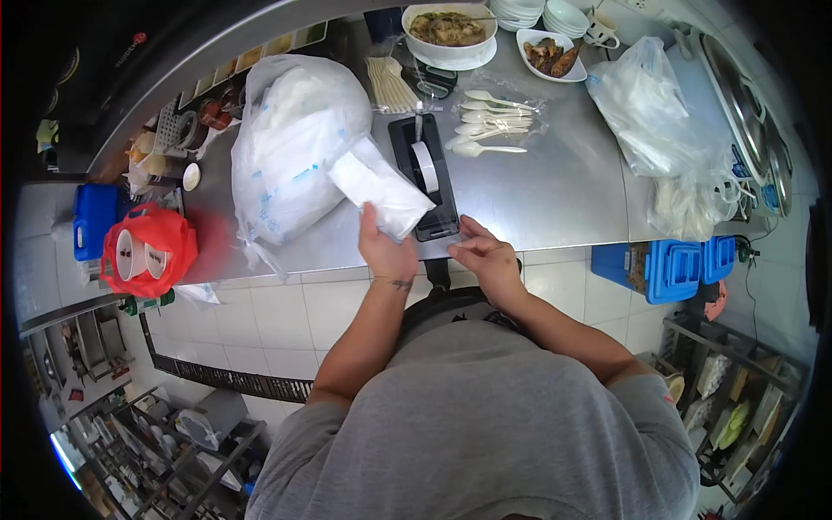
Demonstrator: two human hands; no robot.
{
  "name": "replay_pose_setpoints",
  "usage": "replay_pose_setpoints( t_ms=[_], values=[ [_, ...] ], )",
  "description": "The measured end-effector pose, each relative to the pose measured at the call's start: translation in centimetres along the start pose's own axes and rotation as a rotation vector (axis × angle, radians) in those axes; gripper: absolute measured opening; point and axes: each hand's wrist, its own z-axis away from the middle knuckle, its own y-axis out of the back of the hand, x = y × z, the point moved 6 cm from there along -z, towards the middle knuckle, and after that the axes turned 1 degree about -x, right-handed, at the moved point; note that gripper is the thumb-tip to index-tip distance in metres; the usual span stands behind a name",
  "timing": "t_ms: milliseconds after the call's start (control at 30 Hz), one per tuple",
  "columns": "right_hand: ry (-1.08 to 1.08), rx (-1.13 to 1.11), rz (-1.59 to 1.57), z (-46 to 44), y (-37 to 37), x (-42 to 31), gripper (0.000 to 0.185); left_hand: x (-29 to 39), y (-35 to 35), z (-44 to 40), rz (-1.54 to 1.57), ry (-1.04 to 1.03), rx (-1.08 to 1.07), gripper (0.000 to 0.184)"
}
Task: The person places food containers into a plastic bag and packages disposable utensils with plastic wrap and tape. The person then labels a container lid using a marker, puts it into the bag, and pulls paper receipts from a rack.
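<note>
My left hand is closed on the lower end of a flat white packet of what look like folded napkins, tilted over the counter. Right beside the packet stands a black tape dispenser with a roll of tape in it. My right hand is at the dispenser's near end, by the counter edge, thumb and index finger pinched together. Whatever lies between those fingertips is too small to make out. Behind the packet sits a big, full white plastic bag.
White plastic spoons lie right of the dispenser, wrapped cutlery behind it. Farther back are a bowl of food and a dish of fish. Plastic bags sit at right, a red bag with cups at left.
</note>
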Motion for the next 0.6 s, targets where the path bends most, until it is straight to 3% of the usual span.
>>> replay_pose_setpoints(
  t_ms=[33,133,267,300,433,600],
  values=[
    [-0.036,-0.001,0.036,0.3,-0.1,-0.7,0.013,1.4,-0.2,0.4,-0.096,-0.060,0.038,0.038],
    [-0.126,-0.015,0.064,1.1,-0.4,-1.2,0.018,5.2,-2.6,1.5,-0.088,-0.188,-0.117,0.040],
    [-0.163,-0.089,0.006,0.9,-1.2,1.7,0.020,2.9,-0.5,3.4,-0.009,0.169,-0.075,0.043],
    [-0.157,-0.102,0.013,0.6,-1.4,1.7,0.021,1.7,1.2,3.7,0.056,0.258,0.030,0.043],
    [-0.132,-0.101,-0.088,0.5,-1.6,0.8,0.021,0.8,3.4,2.7,0.351,0.322,0.028,0.041],
    [0.039,0.002,0.050,-0.5,-0.9,0.5,0.016,-1.6,2.7,2.4,0.383,0.341,-0.022,0.041]
  ],
)
